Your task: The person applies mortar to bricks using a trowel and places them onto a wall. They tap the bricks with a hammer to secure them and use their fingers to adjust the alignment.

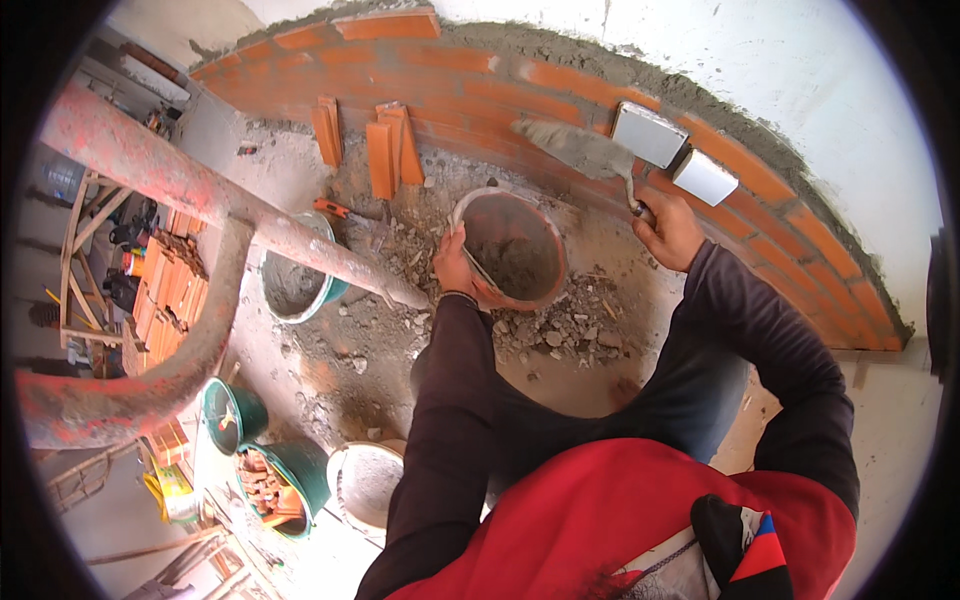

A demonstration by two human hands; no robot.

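"Where's the mortar bucket (pixel 512 215)?"

"Against the left hand (pixel 455 264), which grips its left rim."

"And the right hand (pixel 671 233)?"

"Wrapped round the handle of one trowel (pixel 580 148), up and right of the bucket. The blade, coated grey, is raised before the brick wall (pixel 455 82)."

"Any lettering?"

"Too small to read."

"Count the rest."

"Two white boxes (pixel 650 135) on the wall, right of the bucket; one orange-handled tool (pixel 333 207) to its left; four other buckets (pixel 312 468) left and lower-left of it, three green."
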